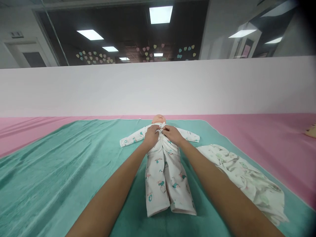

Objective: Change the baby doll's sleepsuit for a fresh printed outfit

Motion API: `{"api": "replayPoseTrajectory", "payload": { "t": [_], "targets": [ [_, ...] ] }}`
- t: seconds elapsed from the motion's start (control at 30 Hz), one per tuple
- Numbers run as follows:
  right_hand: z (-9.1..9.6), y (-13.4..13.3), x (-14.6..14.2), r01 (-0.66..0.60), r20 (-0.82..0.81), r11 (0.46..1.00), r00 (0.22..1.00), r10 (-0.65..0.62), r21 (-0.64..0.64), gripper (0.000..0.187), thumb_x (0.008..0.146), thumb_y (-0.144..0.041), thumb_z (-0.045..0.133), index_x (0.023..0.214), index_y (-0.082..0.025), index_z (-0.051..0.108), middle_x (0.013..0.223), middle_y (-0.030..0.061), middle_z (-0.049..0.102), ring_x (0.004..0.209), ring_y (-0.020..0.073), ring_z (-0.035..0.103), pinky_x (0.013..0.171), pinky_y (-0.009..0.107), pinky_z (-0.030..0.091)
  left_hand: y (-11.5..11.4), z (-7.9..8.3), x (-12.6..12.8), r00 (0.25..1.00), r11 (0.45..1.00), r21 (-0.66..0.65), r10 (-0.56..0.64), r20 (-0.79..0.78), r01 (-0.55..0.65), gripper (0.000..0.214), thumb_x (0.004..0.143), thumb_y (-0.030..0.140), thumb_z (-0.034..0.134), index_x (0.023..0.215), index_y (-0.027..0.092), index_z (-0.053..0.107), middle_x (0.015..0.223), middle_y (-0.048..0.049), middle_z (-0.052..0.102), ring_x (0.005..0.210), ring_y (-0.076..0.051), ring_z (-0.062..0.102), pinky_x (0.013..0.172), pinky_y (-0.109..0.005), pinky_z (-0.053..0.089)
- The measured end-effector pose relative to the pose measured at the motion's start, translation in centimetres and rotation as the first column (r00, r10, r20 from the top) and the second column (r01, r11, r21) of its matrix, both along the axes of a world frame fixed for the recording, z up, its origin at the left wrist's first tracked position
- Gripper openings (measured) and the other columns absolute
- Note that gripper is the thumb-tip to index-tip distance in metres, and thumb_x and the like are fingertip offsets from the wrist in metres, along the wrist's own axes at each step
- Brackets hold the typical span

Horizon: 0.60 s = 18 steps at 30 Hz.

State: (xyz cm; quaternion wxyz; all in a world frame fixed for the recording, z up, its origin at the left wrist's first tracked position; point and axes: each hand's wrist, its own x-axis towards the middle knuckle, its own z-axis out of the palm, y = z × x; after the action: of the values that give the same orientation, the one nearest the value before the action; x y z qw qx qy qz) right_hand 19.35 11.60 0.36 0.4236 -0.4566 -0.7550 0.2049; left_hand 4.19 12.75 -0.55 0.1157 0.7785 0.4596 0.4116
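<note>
bare forearms reach over the printed romper (163,177) dressing a baby doll (158,119) on the teal blanket (61,164). left hand (151,135) and right hand (172,133) pinch its chest front with curled fingers; legs seem closed, neck not yet.

Arms outstretched, left hand (151,135) and right hand (172,134) meet, fingers seemingly pinched.

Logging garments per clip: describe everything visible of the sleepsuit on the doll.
The sleepsuit is white, soft-looking cloth printed with small teal and pink figures. Its long sleeves spread sideways; its two legs lie flat, pointing towards the camera. It clothes a doll lying face up on a teal blanket. The left hand and right hand pinch its front at the chest, near the collar.
</note>
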Motion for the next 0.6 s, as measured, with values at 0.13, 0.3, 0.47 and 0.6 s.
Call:
{"api": "replayPoseTrajectory", "payload": {
  "t": [0.13,0.3,0.47,0.6],
  "targets": [
    [0.0,0.3,-0.6,0.116,0.042,0.992,0.992,-0.118,0.052,0.018,0.074,-0.03,0.041,0.063,-0.018,0.046,0.06,-0.0041,0.046,0.06,0.01,0.04,0.055,0.021,0.028,0.1,0.0,-0.2,0.998,0.998,0.046,-0.049,-0.027,0.05,0.036,0.075,0.008,0.037,0.1,0.017,0.061,0.117,-0.0072,0.054,0.113,-0.021,0.044,0.101,-0.04,0.031],
    [-0.2,0.5,-1.4,0.234,0.054,0.966,0.969,-0.241,0.111,0.014,0.071,-0.025,0.042,0.059,-0.018,0.041,0.06,-0.0028,0.045,0.06,0.0111,0.037,0.055,0.023,0.024,0.1,-0.1,-0.2,0.999,0.999,0.029,-0.03,-0.02,0.03,0.034,0.075,0.008,0.039,0.099,0.019,0.06,0.118,-0.0057,0.054,0.113,-0.021,0.043,0.101,-0.04,0.032],
    [-0.4,0.4,-1.7,0.296,0.052,0.951,0.952,-0.302,0.094,0.013,0.071,-0.026,0.044,0.06,-0.019,0.041,0.06,-0.0027,0.047,0.058,0.0113,0.037,0.054,0.024,0.023,0.2,0.0,-0.2,1.0,1.0,0.007,-0.018,0.006,0.018,0.03,0.075,0.007,0.041,0.095,0.017,0.06,0.117,-0.0065,0.055,0.112,-0.02,0.044,0.1,-0.038,0.032],
    [-0.7,0.2,-1.5,0.415,0.03,0.91,0.909,-0.415,-0.001,0.017,0.073,-0.029,0.043,0.059,-0.019,0.042,0.059,-0.0023,0.05,0.057,0.0119,0.039,0.053,0.024,0.023,-0.1,-0.1,-0.1,0.999,1.0,0.014,-0.006,0.031,0.005,0.026,0.076,0.01,0.042,0.094,0.019,0.059,0.109,-0.0054,0.058,0.107,-0.019,0.047,0.096,-0.037,0.035]
  ]
}}
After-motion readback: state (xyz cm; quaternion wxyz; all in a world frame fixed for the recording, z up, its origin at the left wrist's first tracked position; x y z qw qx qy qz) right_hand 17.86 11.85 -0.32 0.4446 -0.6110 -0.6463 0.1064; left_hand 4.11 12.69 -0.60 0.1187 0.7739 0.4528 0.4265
